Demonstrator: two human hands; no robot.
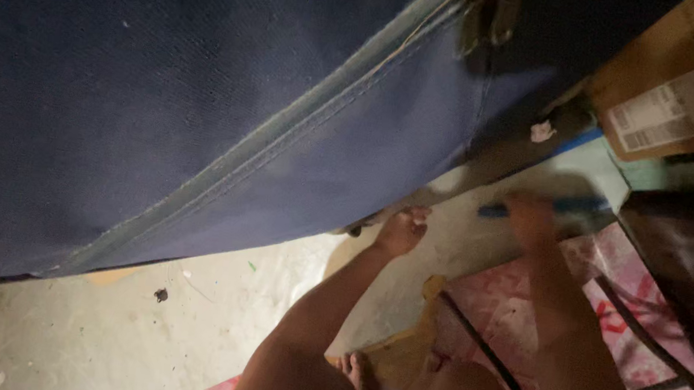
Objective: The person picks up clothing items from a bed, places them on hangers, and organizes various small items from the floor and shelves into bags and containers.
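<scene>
A big dark blue fabric-covered piece (161, 81) with a stitched seam fills the upper left and hangs over the floor. My left hand (402, 230) is curled at its lower edge, fingers tucked under the fabric rim. My right hand (529, 217) is closed round a blue-handled tool (573, 207) held level beneath the same edge, to the right. The tool's tip is blurred and partly hidden by my hand.
A cardboard box (686, 76) with a white label sits at the upper right. A pink patterned mat (515, 316) lies under my arms, crossed by a black cable (486, 347). Bare concrete floor (135, 328) spreads lower left. A dark object (693, 257) stands at right.
</scene>
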